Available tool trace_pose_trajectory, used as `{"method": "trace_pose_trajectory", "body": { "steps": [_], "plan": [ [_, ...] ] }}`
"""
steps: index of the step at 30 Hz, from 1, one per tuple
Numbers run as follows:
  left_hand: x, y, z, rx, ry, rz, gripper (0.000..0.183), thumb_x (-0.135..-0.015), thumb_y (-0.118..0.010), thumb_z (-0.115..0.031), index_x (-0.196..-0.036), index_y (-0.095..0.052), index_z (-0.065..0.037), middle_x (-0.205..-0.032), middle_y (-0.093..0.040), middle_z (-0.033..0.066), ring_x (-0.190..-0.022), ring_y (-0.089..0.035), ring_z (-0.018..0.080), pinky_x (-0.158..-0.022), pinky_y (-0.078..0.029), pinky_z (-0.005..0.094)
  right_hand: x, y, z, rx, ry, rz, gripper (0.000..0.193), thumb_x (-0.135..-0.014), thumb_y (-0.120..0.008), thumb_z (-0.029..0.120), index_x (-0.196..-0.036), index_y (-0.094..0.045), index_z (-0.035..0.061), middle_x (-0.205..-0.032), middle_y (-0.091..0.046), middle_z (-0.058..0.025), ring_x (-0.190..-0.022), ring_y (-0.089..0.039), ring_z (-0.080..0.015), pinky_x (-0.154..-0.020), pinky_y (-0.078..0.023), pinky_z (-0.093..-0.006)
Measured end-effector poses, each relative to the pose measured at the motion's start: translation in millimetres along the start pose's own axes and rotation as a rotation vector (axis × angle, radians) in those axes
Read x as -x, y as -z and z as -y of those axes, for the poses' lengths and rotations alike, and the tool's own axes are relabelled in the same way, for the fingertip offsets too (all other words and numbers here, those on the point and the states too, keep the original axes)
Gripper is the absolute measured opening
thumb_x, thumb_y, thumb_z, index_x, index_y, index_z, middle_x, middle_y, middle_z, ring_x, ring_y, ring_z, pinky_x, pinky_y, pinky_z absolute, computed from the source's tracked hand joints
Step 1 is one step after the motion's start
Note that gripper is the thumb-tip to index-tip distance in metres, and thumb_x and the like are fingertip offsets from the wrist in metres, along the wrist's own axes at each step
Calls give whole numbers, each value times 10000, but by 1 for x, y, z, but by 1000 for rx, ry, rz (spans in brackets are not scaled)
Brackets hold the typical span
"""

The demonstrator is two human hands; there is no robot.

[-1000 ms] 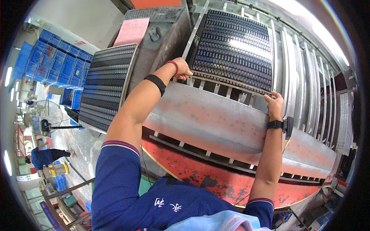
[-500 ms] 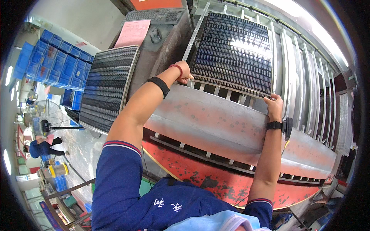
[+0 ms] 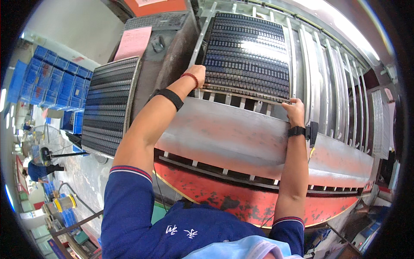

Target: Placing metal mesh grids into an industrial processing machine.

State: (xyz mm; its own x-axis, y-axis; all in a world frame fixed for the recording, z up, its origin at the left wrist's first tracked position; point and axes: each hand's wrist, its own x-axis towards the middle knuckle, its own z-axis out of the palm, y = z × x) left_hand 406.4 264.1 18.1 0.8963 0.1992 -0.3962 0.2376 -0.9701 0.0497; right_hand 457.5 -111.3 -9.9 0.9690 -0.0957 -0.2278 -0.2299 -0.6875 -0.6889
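A flat square tray packed with rows of small black parts lies on the metal rails in front of me. My left hand, wearing a red beaded bracelet and a black band, is closed at the tray's near left corner; its fingertips are partly hidden. At the near right corner, my right hand pinches the tray's edge between thumb and fingers. A black strap with a small box sits on that wrist. Just below both hands runs a worn grey metal ledge.
A second tray of black parts leans at left, beside a dark bench bearing a keyboard, a pink sheet and a mouse. Blue bins are stacked beyond. Bare metal rails continue rightward; a red panel stands nearest me.
The whole view has shifted, so the scene sits a little farther left in the picture. Both hands keep their places at the tray's corners; the tray shows little movement against the rails.
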Motion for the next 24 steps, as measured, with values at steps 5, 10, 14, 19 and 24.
{"method": "trace_pose_trajectory", "body": {
  "steps": [5,10,14,19,24],
  "plan": [
    [2,22,-15,-207,-209,254,292,-537,-749,-163,-725,-573,-25,-820,-615,157,-834,-589,287,-704,-466,363,5,5,7,128,58,6,464,-618,-742,198,-984,-554,-17,-970,-601,-179,-926,-577,-282,-794,-443,-345],
    [4,19,-31,-23,-32,194,726,-553,-713,-569,-867,-594,75,-958,-599,234,-919,-581,312,-788,-467,356,11,13,8,164,134,41,398,-616,-741,185,-893,-528,-7,-916,-592,-186,-870,-573,-307,-748,-442,-361],
    [3,18,-31,-43,-23,196,841,-514,-719,-622,-928,-576,96,-996,-588,240,-948,-575,314,-816,-463,355,15,17,17,192,90,109,401,-620,-741,173,-892,-522,-24,-895,-595,-204,-860,-574,-329,-739,-445,-371],
    [7,18,-40,-44,-13,202,777,-513,-746,-582,-876,-582,85,-957,-603,231,-920,-588,312,-789,-474,355,11,17,11,314,137,129,408,-626,-746,183,-893,-529,-38,-900,-595,-224,-892,-572,-341,-755,-446,-387],
    [15,22,-45,11,68,164,650,-548,-783,-488,-911,-629,28,-951,-627,177,-903,-609,267,-781,-487,344,20,22,23,396,211,90,381,-628,-756,222,-819,-564,-45,-863,-598,-236,-873,-578,-356,-757,-450,-409]
  ]
}}
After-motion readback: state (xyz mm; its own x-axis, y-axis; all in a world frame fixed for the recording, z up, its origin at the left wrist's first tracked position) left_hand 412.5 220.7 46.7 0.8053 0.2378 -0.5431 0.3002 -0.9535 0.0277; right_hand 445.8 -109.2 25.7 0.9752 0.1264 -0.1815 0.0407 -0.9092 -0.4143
